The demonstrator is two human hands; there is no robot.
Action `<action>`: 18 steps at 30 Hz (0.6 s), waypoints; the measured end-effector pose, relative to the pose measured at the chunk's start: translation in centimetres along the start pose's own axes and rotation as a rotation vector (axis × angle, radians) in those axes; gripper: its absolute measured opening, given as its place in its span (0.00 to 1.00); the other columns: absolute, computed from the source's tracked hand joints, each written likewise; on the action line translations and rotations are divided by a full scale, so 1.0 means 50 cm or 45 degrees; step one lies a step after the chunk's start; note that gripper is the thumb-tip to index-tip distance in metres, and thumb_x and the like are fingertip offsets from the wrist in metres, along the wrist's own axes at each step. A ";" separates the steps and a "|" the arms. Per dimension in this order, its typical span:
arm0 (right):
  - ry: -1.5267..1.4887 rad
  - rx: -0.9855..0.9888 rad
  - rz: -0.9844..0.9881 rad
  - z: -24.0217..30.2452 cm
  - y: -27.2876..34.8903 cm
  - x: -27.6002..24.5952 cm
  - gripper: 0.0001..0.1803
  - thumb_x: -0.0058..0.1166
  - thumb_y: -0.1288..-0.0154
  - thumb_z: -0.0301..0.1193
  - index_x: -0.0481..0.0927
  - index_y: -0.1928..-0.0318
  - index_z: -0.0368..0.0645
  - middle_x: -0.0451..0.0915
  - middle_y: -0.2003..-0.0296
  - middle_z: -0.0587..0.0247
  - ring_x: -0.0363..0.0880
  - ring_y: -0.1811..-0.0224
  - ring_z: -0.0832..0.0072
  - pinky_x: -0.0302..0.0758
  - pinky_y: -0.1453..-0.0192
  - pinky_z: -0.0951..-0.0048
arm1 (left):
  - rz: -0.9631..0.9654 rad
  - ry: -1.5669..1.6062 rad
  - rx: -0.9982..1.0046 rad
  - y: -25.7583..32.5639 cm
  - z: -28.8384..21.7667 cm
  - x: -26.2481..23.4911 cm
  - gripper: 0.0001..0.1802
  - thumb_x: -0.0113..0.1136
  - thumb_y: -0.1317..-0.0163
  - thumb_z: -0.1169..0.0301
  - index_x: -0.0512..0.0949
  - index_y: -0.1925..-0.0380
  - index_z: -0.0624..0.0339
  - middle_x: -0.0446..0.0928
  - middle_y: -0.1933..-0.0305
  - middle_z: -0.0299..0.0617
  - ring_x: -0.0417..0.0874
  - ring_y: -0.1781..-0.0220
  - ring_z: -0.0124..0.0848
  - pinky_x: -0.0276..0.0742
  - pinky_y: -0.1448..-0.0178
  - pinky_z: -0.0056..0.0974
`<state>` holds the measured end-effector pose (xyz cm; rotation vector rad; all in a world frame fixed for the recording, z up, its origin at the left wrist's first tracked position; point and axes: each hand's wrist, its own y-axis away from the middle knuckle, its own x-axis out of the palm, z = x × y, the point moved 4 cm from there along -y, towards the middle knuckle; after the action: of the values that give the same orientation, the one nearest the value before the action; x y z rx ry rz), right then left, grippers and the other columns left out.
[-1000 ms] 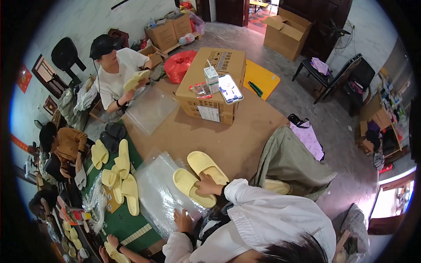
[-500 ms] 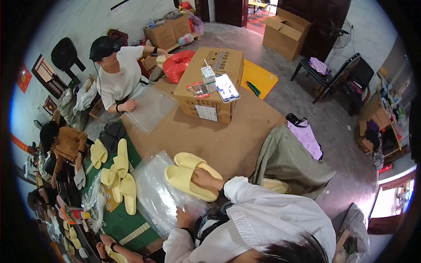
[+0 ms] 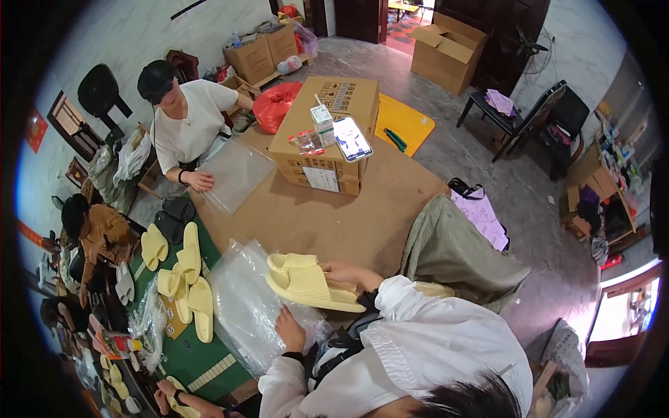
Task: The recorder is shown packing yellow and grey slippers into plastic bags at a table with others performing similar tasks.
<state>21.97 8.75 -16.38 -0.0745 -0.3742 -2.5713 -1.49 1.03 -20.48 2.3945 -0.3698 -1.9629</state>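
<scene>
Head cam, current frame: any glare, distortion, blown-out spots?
Head view: black fisheye rim, straight edges bowing near it; white glare on the clear plastic by the left hand; bright opening at far right washed out; yellow slippers clearly outlined.

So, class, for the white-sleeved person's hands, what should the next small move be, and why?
Probably raise an edge of the clear plastic with the left hand: that hand rests on it, while the right hand holds yellow slippers close by. I cannot see an opening.
</scene>
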 end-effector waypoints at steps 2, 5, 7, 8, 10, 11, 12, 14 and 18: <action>0.011 0.014 0.009 -0.003 0.008 0.018 0.18 0.47 0.36 0.34 0.74 0.49 0.39 0.77 0.56 0.70 0.72 0.57 0.83 0.68 0.51 0.78 | 0.053 0.021 0.022 0.002 0.032 0.028 0.36 0.51 0.49 0.73 0.54 0.39 0.69 0.60 0.39 0.58 0.64 0.41 0.52 0.60 0.41 0.51; -0.138 0.049 -0.017 0.002 0.022 0.040 0.17 0.48 0.39 0.36 0.77 0.54 0.37 0.79 0.62 0.69 0.73 0.60 0.80 0.68 0.53 0.76 | 0.178 0.110 0.206 0.015 0.044 0.047 0.30 0.45 0.47 0.77 0.57 0.40 0.68 0.62 0.40 0.60 0.67 0.44 0.51 0.64 0.42 0.49; -0.072 0.033 0.034 0.005 0.024 0.046 0.17 0.49 0.39 0.35 0.77 0.54 0.38 0.79 0.61 0.69 0.73 0.61 0.80 0.68 0.53 0.76 | 0.017 0.164 0.293 0.024 0.047 0.034 0.22 0.46 0.46 0.75 0.66 0.48 0.66 0.70 0.48 0.60 0.74 0.53 0.51 0.71 0.51 0.48; -0.073 0.029 0.029 0.000 0.023 0.044 0.17 0.49 0.39 0.35 0.77 0.54 0.38 0.79 0.61 0.69 0.73 0.61 0.80 0.68 0.53 0.76 | 0.015 0.161 0.299 0.024 0.042 0.023 0.22 0.46 0.46 0.75 0.66 0.48 0.66 0.70 0.48 0.60 0.74 0.53 0.51 0.71 0.51 0.48; 0.045 0.038 0.053 -0.014 0.018 0.040 0.15 0.44 0.36 0.30 0.76 0.52 0.38 0.78 0.59 0.71 0.72 0.59 0.83 0.69 0.52 0.77 | 0.306 -0.056 0.063 0.024 0.042 0.019 0.12 0.45 0.44 0.72 0.70 0.60 0.63 0.75 0.59 0.56 0.79 0.64 0.49 0.74 0.62 0.49; 0.043 0.036 0.060 -0.012 0.017 0.046 0.15 0.44 0.36 0.30 0.76 0.52 0.38 0.78 0.59 0.71 0.72 0.59 0.83 0.69 0.52 0.77 | 0.305 -0.058 0.057 0.031 0.047 0.021 0.12 0.45 0.44 0.72 0.70 0.60 0.63 0.75 0.59 0.56 0.79 0.64 0.49 0.74 0.62 0.49; -0.037 0.022 0.079 -0.010 0.017 0.052 0.15 0.44 0.36 0.31 0.76 0.53 0.38 0.78 0.60 0.71 0.72 0.60 0.83 0.69 0.52 0.77 | 0.169 -0.032 0.106 0.038 0.050 0.018 0.09 0.45 0.43 0.71 0.70 0.64 0.62 0.76 0.64 0.53 0.79 0.68 0.49 0.74 0.65 0.50; -0.116 0.006 0.098 -0.010 0.015 0.058 0.15 0.44 0.36 0.31 0.76 0.53 0.38 0.78 0.60 0.71 0.72 0.60 0.82 0.69 0.52 0.77 | 0.031 -0.007 0.156 0.044 0.047 0.011 0.07 0.45 0.42 0.70 0.71 0.69 0.60 0.77 0.70 0.51 0.79 0.73 0.48 0.73 0.69 0.51; 0.022 0.044 0.117 -0.011 0.017 0.061 0.15 0.45 0.36 0.31 0.76 0.52 0.38 0.78 0.59 0.70 0.72 0.59 0.82 0.69 0.51 0.77 | -0.068 -0.043 0.126 0.033 0.019 -0.006 0.09 0.47 0.41 0.66 0.73 0.69 0.58 0.77 0.74 0.51 0.79 0.72 0.48 0.73 0.69 0.50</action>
<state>19.79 6.37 -16.29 -0.0552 -0.3992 -2.4726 -2.76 -0.41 -20.13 2.4578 -0.4183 -2.0565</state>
